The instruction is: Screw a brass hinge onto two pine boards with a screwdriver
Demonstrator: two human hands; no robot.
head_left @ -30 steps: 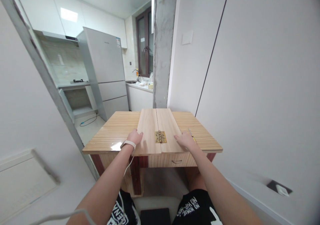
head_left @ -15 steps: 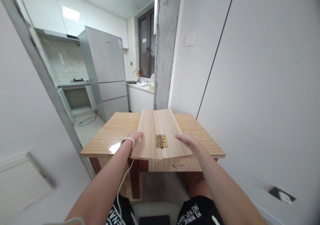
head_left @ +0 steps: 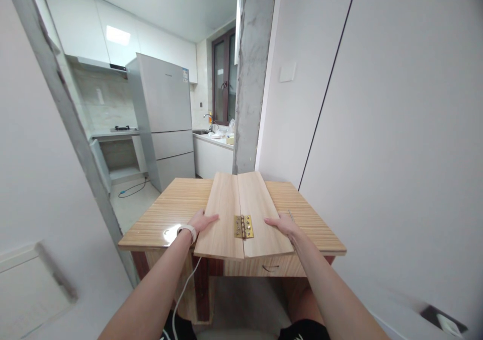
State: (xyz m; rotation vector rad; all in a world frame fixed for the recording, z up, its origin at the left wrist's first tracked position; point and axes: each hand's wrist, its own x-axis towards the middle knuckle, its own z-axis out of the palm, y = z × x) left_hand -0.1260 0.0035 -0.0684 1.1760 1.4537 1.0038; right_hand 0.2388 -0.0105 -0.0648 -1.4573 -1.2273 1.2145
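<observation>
Two pale wooden boards lie side by side over the table, the left board (head_left: 222, 199) and the right board (head_left: 260, 199). A brass hinge (head_left: 243, 227) with several screws spans the seam between them, near their front ends. My left hand (head_left: 203, 221) is closed on the outer edge of the left board, thumb on top and fingers out of sight beneath. In the same way my right hand (head_left: 284, 224) grips the right board's outer edge, its thumb on the upper face. A light watch band circles my left wrist.
Beneath the boards stands a wood-grain table (head_left: 162, 219) with a drawer (head_left: 279, 267) in front. A thin, screw-like piece (head_left: 291, 215) is near my right hand. A white cable (head_left: 184, 289) hangs at the left front. A wall (head_left: 396, 154) rises to the right; a fridge (head_left: 169, 98) stands behind.
The head view has tilted up a little, so the table and boards sit lower in the picture. Both hands keep their hold on the board edges.
</observation>
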